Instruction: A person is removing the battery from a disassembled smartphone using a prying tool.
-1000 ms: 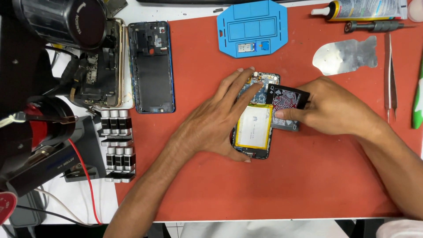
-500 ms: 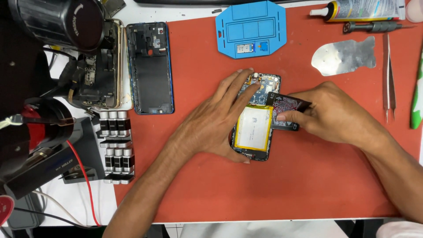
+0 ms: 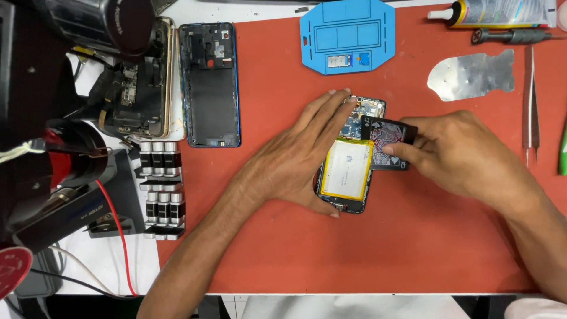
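Pressing flat over the opened phone at frame centre, the left hand has kept its place, fingers spread, thumb at the phone's lower edge. The right hand has shifted its black patterned card slightly; it pinches the card, whose edge lies across the yellow-bordered battery. The phone's left side is hidden under the palm. Farther up lie a glossy blue phone frame, a blue rubbery tray, and a thin metal pry plate.
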